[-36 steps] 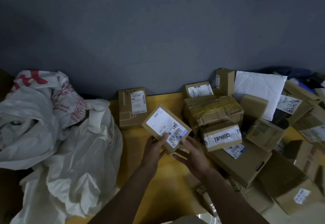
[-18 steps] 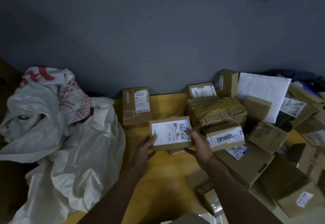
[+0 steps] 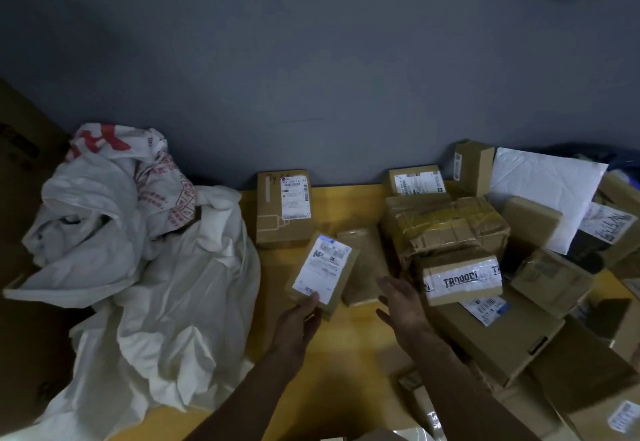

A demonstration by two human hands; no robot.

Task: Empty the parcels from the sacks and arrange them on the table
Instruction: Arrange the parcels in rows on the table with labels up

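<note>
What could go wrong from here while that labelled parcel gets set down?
1. The left hand pinches the labelled parcel by its near end alone, tilted; it could slip and drop onto the table.
2. The open right hand is close to the taped box, perched on a larger box at the pile's edge; a bump might tip it.
3. The white sack drapes over the table's left side, so the space left for parcels looks narrow.

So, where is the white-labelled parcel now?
Head view, centre: the parcel is in the left hand over the yellow table, left of a plain brown packet.
</note>
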